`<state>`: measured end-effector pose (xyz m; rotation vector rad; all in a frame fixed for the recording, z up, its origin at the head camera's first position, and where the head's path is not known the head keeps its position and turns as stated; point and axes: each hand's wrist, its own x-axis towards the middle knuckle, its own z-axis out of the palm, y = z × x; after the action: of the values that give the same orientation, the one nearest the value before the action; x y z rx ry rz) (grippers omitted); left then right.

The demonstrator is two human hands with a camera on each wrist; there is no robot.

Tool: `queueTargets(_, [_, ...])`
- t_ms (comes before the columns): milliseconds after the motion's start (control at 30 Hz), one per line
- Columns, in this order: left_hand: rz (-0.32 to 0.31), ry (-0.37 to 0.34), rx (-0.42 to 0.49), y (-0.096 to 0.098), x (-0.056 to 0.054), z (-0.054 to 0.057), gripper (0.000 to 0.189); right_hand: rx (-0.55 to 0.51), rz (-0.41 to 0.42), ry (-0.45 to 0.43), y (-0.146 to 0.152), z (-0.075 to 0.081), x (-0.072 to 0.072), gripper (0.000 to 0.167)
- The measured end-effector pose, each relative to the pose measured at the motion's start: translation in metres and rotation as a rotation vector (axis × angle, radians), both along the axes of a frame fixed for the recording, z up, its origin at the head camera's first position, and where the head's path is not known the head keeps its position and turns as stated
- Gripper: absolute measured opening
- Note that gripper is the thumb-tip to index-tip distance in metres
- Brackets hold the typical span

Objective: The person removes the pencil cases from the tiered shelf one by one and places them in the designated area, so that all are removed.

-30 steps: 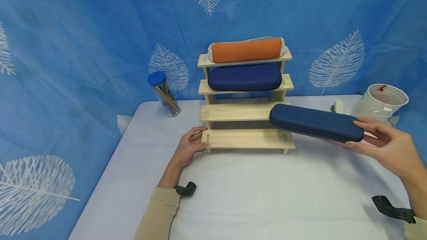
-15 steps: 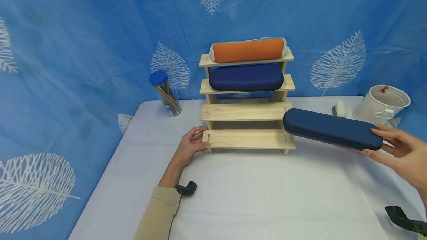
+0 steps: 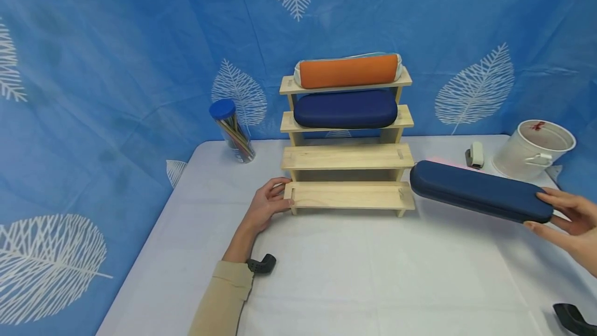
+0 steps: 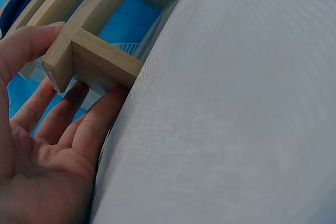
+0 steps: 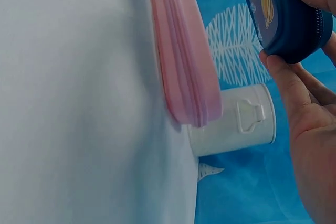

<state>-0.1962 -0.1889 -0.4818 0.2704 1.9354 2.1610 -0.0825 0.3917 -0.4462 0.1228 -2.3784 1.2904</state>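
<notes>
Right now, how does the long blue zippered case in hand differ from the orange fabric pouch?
The long blue zippered case is held in the air by the right hand; the orange fabric pouch rests on the top shelf of the wooden rack. In the head view, the case slants; the pouch lies nearly level. The case's top is blue; the pouch shows orange with pale ends. Both are long and narrow.

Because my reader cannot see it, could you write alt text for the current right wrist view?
A right hand grips one end of a dark blue, rounded, zippered case bearing a yellow planet-like print. A long, rounded pink case lies on a white cloth-covered table, near a white cylindrical pot with a handle, before a blue leaf-patterned backdrop.
</notes>
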Motion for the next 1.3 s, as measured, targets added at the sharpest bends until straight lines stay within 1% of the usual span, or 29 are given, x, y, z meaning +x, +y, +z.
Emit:
queueTargets(67, [-0.002,0.000,0.004,0.000,0.000,0.000,0.057,0.002,-0.001,0.018,0.004,-0.006,0.000,0.059])
queueTargets(267, [-0.006,0.008,0.020,-0.001,0.000,0.001,0.057,0.014,-0.009,0.013,0.017,-0.021,0.001,0.059])
queueTargets(433, [-0.009,0.002,0.015,0.000,0.000,0.000,0.057,0.016,-0.021,-0.011,0.025,-0.034,0.006,0.059])
queueTargets(533, [-0.001,-0.003,0.008,0.001,0.000,0.001,0.057,0.018,-0.019,-0.018,0.029,-0.044,0.008,0.056])
queueTargets(700, [-0.003,-0.004,0.006,0.001,0.000,0.002,0.058,0.059,-0.059,-0.056,0.033,-0.058,0.010,0.063])
queueTargets(833, [-0.008,0.003,0.018,0.000,0.000,0.001,0.058,0.091,-0.089,-0.097,0.036,-0.063,0.012,0.067])
queueTargets(1033, [-0.008,0.002,0.011,0.000,0.000,0.001,0.057,0.133,-0.132,-0.143,0.034,-0.066,0.013,0.062])
queueTargets(1167, [-0.007,0.001,0.007,0.001,0.000,0.001,0.057,0.172,-0.157,-0.185,0.028,-0.066,0.014,0.057])
queueTargets(1300, [-0.005,0.001,0.003,-0.001,0.001,0.002,0.058,0.201,-0.149,-0.221,0.018,-0.061,0.014,0.058])
